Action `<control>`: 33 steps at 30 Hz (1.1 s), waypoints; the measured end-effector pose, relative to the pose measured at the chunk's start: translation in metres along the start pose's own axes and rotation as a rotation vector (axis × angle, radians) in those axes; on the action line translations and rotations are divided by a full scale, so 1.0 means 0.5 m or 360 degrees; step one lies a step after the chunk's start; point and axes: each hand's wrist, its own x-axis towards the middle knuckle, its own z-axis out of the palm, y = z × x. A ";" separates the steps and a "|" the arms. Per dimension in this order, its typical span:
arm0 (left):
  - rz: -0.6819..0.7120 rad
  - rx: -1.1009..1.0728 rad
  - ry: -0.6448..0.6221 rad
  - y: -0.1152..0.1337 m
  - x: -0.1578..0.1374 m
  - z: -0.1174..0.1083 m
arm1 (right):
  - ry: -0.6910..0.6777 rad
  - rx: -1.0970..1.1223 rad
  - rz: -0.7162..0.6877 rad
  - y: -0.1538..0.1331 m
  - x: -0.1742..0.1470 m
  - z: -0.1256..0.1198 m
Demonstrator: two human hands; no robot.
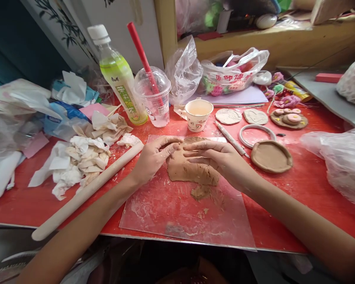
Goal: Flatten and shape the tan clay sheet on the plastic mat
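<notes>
A flat slab of brown clay (192, 172) lies on a clear sheet (154, 213) on the red table. My left hand (158, 156) is at the slab's upper left edge, thumb and fingers stretched out and slightly apart. Over the slab's upper right, my right hand (217, 154) has its fingers extended and spread. Both hands look smeared with clay, and whether the fingertips press on the slab is hard to see. A ragged clay scrap (200, 192) sits just below the slab. Left of my left forearm rests a long pale rolling pin (91, 189).
Behind the sheet stand a paper cup (198, 114), a lidded plastic cup (154, 98) and a tilted green drink bottle (121, 83). At right are a clay dish (271, 156), a ring (244, 136) and a clay-smeared stick (230, 138). Crumpled tissues (79, 161) lie left.
</notes>
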 end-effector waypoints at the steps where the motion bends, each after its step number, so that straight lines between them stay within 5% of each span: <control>1: -0.0006 -0.0054 0.0018 -0.001 0.002 0.001 | 0.0017 -0.0018 0.0004 0.001 0.001 0.001; 12: 0.0016 -0.0079 0.0001 -0.005 0.003 -0.001 | -0.0119 -0.0189 0.0146 0.005 0.003 -0.003; 18: -0.0043 -0.0242 0.0108 -0.006 0.006 0.004 | -0.0074 -0.0005 0.0238 0.010 0.001 0.000; 24: 0.0008 -0.0053 0.0151 -0.001 0.008 0.001 | 0.0010 0.0008 0.0125 0.003 0.002 -0.004; 26: -0.0025 -0.0057 0.0078 -0.001 0.007 0.002 | 0.0024 -0.0300 -0.0003 0.003 0.003 -0.006; 29: -0.0091 -0.0127 -0.0039 -0.002 0.005 0.004 | -0.0026 -0.1281 -0.0396 0.015 0.006 -0.009; 33: -0.0088 -0.0101 0.0069 -0.001 0.004 0.002 | -0.0339 -0.2299 -0.0667 0.039 0.010 -0.022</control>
